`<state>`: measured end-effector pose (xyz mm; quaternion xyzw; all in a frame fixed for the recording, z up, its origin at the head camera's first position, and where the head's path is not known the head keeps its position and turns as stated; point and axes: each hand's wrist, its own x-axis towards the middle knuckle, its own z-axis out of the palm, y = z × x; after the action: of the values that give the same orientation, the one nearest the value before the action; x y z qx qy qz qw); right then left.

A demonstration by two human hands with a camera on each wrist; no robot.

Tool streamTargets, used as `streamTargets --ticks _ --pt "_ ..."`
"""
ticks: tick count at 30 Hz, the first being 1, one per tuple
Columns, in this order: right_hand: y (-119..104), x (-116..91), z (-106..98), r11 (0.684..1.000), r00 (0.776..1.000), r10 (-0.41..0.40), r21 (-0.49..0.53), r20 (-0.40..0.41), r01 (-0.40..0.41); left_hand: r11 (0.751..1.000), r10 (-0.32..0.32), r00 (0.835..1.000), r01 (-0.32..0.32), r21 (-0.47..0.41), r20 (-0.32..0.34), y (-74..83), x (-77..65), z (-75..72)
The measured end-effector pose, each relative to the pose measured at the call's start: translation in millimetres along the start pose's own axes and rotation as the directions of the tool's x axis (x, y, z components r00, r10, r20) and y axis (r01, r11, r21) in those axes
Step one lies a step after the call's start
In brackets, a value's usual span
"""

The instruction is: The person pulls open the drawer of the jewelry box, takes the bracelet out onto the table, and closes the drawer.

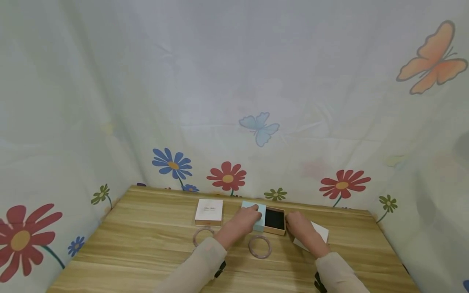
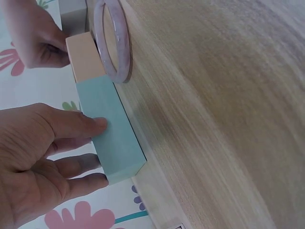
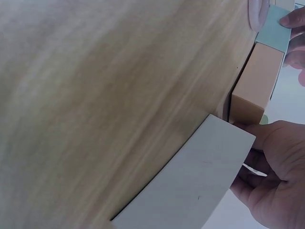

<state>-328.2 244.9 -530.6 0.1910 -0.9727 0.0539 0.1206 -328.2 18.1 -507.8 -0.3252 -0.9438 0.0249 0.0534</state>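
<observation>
Sleeve (image 1: 261,222) sits at the left hand (image 1: 242,221) in the head view, its tray (image 1: 275,230) part-way out toward the right hand (image 1: 301,226), one bangle (image 1: 260,256) just nearer the body, a second bangle (image 1: 194,237) and white box (image 1: 209,211) left of the left hand. In the left wrist view, thumb and partly spread fingers pinch the sleeve. In the right wrist view, bent fingers meet the tray's end, their grip impossible to tell.

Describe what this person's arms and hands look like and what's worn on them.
The left sleeve and right sleeve are long, plain and pale cream. A small black item shows by the left wrist and another by the right, too small to make out. The left hand and right hand are ungloved.
</observation>
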Motion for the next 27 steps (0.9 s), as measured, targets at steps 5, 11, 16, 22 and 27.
streamTargets --ticks 5,11,16,22,27 --pt "0.3 -1.3 2.8 1.0 1.0 -0.007 -0.001 -0.004 0.007 1.0 -0.003 1.0 0.003 0.006 0.002 0.5 0.3 1.7" --pt "-0.7 -1.4 3.2 1.0 1.0 0.013 -0.016 0.02 -0.013 1.0 -0.001 1.0 0.001 0.005 -0.004 0.4 0.3 1.5" --pt "-2.9 0.2 0.0 1.0 1.0 0.013 -0.021 0.009 -0.013 1.0 -0.006 1.0 0.007 0.009 -0.021 -0.7 1.8 -0.1" --pt "-4.7 -3.1 0.3 1.0 1.0 0.011 -0.027 0.009 -0.01 1.0 -0.002 1.0 0.002 0.0 0.007 1.5 0.3 -0.1" --pt "-5.9 -4.1 0.8 0.998 1.0 0.028 -0.059 0.001 -0.028 1.0 -0.016 1.0 0.016 -0.004 0.009 3.5 1.4 0.2"
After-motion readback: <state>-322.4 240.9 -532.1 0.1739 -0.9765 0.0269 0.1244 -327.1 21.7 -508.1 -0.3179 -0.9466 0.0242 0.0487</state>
